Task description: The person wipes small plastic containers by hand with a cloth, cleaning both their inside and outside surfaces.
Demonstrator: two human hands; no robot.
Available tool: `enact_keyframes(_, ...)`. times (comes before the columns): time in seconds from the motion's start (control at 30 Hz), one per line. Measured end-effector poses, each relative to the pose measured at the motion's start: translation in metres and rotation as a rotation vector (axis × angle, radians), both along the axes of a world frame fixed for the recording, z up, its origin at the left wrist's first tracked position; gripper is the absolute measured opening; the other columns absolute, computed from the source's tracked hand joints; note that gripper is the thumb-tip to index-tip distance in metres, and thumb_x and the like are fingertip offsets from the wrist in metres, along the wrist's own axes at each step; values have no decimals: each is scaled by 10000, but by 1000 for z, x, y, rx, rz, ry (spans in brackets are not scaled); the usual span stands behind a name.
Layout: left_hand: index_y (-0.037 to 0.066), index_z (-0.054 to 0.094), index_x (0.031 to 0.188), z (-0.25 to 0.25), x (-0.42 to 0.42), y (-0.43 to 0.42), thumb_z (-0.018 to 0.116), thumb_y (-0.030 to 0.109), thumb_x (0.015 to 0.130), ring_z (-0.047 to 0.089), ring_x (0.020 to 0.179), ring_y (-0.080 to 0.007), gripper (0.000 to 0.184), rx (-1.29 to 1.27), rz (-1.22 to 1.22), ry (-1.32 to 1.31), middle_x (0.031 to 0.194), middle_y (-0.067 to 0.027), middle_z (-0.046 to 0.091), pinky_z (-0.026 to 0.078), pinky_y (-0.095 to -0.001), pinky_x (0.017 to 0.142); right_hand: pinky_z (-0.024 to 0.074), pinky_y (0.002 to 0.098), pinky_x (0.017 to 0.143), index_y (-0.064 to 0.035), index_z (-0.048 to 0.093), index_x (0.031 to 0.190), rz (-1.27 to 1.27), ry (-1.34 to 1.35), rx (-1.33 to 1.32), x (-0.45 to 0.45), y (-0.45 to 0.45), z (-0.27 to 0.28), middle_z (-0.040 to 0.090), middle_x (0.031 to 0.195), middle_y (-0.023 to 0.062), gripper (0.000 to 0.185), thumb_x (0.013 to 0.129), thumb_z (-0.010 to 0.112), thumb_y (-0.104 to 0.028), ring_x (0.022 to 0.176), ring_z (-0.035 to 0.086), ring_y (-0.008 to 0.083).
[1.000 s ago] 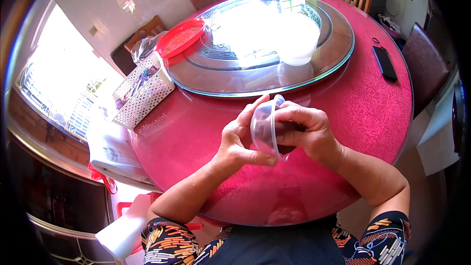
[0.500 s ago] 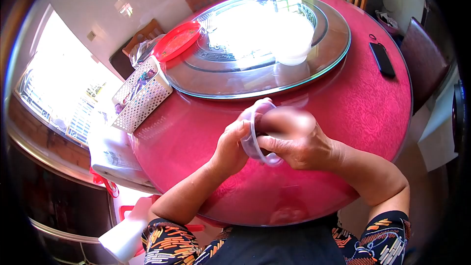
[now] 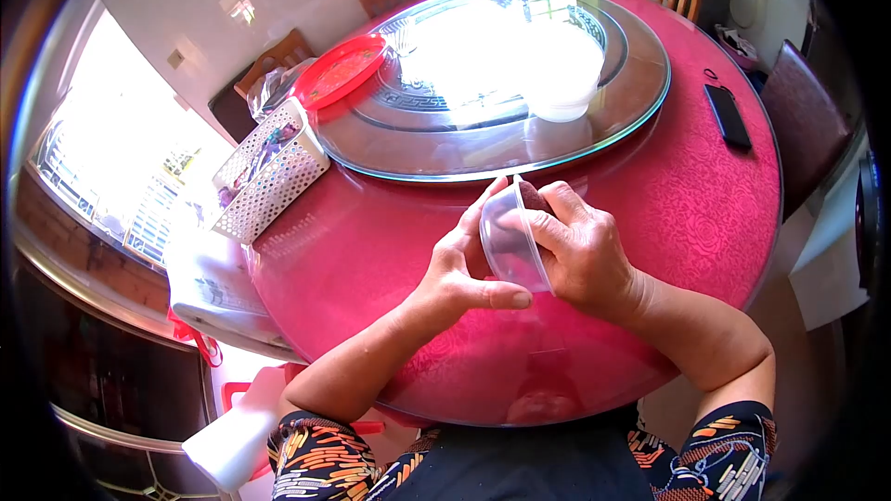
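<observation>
Bowl (image 3: 509, 252): seen from my head view, it had turned since the earlier frame, showing more of its clear side wall. I saw it held up over the table (image 3: 687, 195), tilted, mouth to the right.
Left hand (image 3: 455, 267): it cradled the bowl from outside, fingers behind, thumb stretched along the lower side; I judged this spread hold left the mouth free.
Right hand (image 3: 587, 249): it had shifted to the mouth, and its fingers were no longer blurred. One digit showed through the wall, inside the bowl. I could not tell how firmly it pressed.
Brown piece (image 3: 532, 195): it showed at the upper rim beside the right fingers, probably pinched there, though the hand hid most of it.
White tub (image 3: 563, 111): it stood on the turntable (image 3: 418, 160), beyond both hands.
Phone (image 3: 728, 118): it lay near the right edge, perhaps to stay out of the way.
Basket (image 3: 288, 181): it stood far left, likely leaving elbow room.
</observation>
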State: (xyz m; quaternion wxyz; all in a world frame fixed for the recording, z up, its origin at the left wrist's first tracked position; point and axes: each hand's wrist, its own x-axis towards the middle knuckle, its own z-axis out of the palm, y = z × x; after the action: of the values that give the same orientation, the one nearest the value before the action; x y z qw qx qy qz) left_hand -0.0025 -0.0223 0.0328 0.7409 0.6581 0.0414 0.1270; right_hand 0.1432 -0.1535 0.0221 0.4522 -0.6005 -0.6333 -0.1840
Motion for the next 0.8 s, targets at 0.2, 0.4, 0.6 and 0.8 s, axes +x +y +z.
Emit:
enact_keyframes(0.2, 27, 335, 1561, -17, 1, 12, 820, 216, 699, 586, 1205, -235, 1007, -296, 61, -33, 1310, -129, 597, 461, -389, 1066, 608, 430, 649, -77, 722, 1077, 216, 42, -31, 1, 0, -1, 618, 936, 185, 312, 775, 797, -81, 818, 696, 351)
enact_keyframes(0.4, 38, 333, 1562, -13, 3, 4, 698, 358, 862, 628, 1198, -252, 851, -250, 80, -97, 1321, -155, 608, 492, -396, 1070, 609, 431, 653, -71, 736, 1069, 229, -45, -6, -3, -2, 0, 624, 991, 191, 301, 778, 803, -108, 838, 701, 345)
enact_keyframes(0.6, 12, 284, 1575, -12, 2, 2, 739, 355, 840, 552, 1297, -250, 930, -217, 9, -28, 1432, -136, 534, 448, -381, 1103, 600, 424, 674, -64, 704, 1045, 0, -28, -114, -9, -4, 0, 630, 1028, 191, 270, 800, 764, -158, 834, 697, 356)
enact_keyframes(0.8, 80, 334, 1575, -14, 3, 5, 771, 195, 836, 623, 1157, -220, 866, -349, 30, -81, 1271, -116, 630, 502, -376, 1023, 591, 424, 637, -64, 716, 987, 115, -99, -246, -4, -7, 2, 637, 991, 180, 190, 816, 735, -144, 809, 695, 337)
